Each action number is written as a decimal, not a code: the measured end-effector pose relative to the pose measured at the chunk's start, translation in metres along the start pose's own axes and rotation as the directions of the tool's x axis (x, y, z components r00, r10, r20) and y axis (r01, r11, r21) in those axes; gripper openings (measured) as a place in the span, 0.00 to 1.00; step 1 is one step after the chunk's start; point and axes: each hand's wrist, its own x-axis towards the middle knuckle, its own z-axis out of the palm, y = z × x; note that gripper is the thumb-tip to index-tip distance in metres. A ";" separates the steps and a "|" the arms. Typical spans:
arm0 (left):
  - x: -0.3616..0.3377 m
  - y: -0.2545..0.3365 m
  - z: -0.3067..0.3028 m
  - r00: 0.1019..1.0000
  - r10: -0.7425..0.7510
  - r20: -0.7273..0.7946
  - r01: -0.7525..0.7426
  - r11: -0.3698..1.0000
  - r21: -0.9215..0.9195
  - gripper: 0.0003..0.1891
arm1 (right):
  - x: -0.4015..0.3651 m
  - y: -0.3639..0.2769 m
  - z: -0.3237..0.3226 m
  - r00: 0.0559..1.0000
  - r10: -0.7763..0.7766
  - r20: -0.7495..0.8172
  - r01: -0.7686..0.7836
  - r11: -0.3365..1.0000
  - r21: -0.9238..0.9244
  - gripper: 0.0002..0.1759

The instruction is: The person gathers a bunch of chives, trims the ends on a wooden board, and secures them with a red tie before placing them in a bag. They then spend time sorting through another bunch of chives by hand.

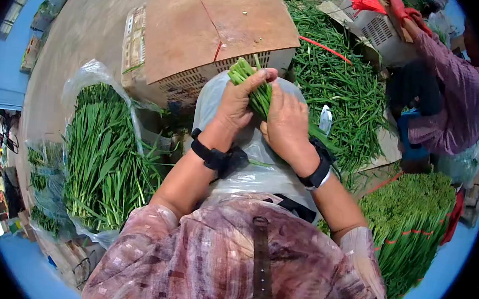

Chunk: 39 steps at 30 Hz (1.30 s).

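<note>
A bunch of long green stalks (261,97) is held above my lap, its cut ends pointing up and to the left. My left hand (238,99) is closed around the bunch near those ends, with the thumb lying across the stalks. Closed over the other side of the bunch is my right hand (288,122), its fingertips close to the left thumb. Leafy ends trail out below the right hand toward the right. A clear plastic sheet (249,175) covers my lap, with a loose green leaf on it.
Ahead stands a crate topped by a brown board (225,32). Loose greens (337,95) are heaped to the right. A plastic bag of greens (103,156) stands at left; banded bunches (409,228) lie at lower right. Another person (448,97) sits at upper right near a white crate (375,28).
</note>
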 end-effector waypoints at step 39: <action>0.009 0.018 0.014 0.934 0.340 0.109 -0.338 0.940 -0.040 0.06 | -0.156 0.245 -0.054 0.805 0.539 0.250 -0.502 0.842 -0.199 0.22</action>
